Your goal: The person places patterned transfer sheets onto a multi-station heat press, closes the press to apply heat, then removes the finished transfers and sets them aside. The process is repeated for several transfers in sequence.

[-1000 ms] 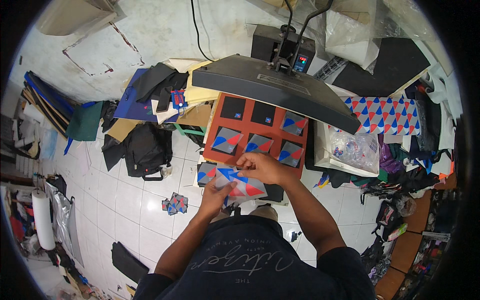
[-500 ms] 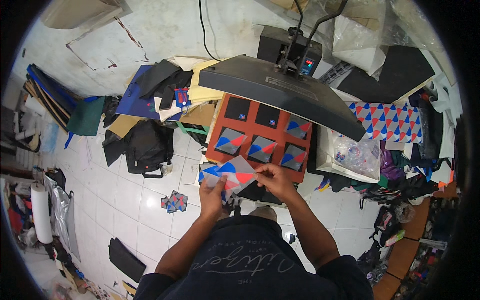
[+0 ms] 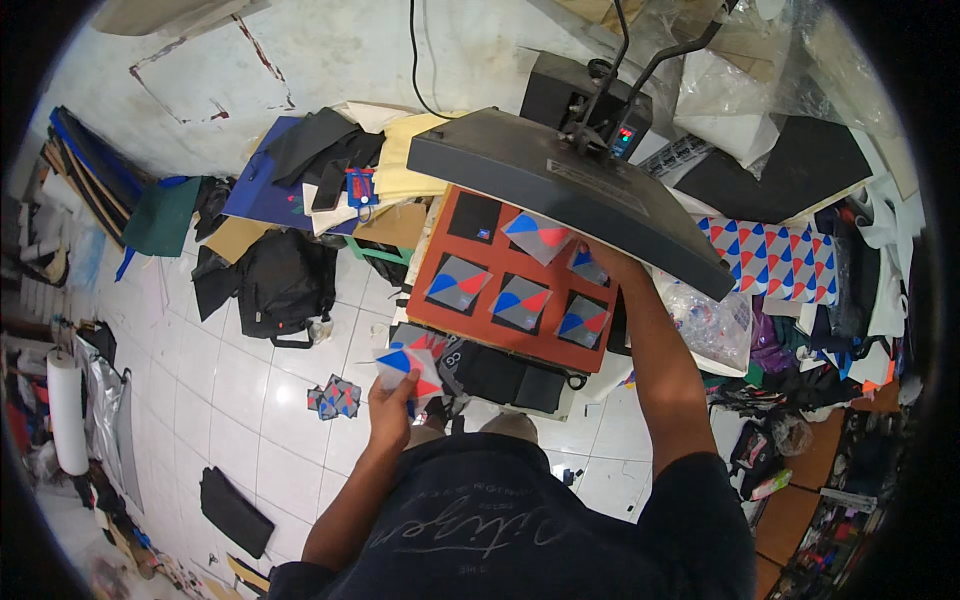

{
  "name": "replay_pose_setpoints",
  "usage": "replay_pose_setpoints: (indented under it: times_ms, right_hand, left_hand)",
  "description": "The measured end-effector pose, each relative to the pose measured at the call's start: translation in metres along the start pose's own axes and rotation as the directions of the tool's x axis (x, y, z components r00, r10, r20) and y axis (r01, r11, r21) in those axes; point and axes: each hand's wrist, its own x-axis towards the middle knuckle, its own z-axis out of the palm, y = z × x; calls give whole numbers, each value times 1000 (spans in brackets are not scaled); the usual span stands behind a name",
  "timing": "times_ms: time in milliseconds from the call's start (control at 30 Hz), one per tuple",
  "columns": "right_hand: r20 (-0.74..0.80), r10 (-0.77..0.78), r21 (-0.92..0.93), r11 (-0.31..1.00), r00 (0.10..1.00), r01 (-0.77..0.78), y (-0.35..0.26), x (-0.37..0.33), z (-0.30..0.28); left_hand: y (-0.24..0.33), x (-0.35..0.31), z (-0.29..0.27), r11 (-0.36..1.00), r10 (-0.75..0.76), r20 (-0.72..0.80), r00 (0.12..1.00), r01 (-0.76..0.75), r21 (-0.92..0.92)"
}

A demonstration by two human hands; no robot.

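My left hand [image 3: 390, 405] pinches a few printed transfer sheets [image 3: 412, 362] in grey, blue and red, just in front of the heat press. Stretched out to the far side of the orange-red press bed [image 3: 432, 308], my right hand [image 3: 603, 260] grips one transfer sheet [image 3: 535, 238] by its right edge. That sheet lies over the middle place of the back row, tilted; my fingertips are partly hidden beside the raised plate. A bare black square [image 3: 474, 216] sits to its left. Several other black squares, such as the front middle one [image 3: 520, 303], bear transfer sheets.
The press's dark upper plate [image 3: 565, 190] hangs tilted over the bed's back. Black folded pieces [image 3: 500, 375] lie at the bed's front edge. Patterned pieces [image 3: 335, 397] and a black bag [image 3: 287, 285] rest on the tiled floor. A patterned sheet [image 3: 770, 255] lies right.
My right hand has gone forward from beside the left hand to the back row, carrying one transfer sheet. My left hand has moved slightly left with the rest.
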Motion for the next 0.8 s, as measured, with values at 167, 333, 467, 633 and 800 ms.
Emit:
replay_pose_setpoints:
  times_ms: [167,333,467,633,800]
  right_hand:
    - [-65,-67,-289,956,996,46,40,31,11]
    - [-105,-110,-395,917,988,60,54,39,39]
    - [-139,-141,-429,901,980,69,61,39,50]
    - [-163,-179,-451,888,970,88,66,38,59]
    - [-185,-214,-468,877,959,105,73,36,65]
  left_hand:
    - [-13,-2,-33,999,22,-73,997,-20,28]
    - [-15,-8,-52,1000,-18,-138,990,16,-17]
    - [-13,-11,-58,998,-57,-146,988,60,17]
    - [-4,-12,-50,996,-85,-107,991,87,22]
    - [-7,-7,-51,990,-98,-104,990,108,95]
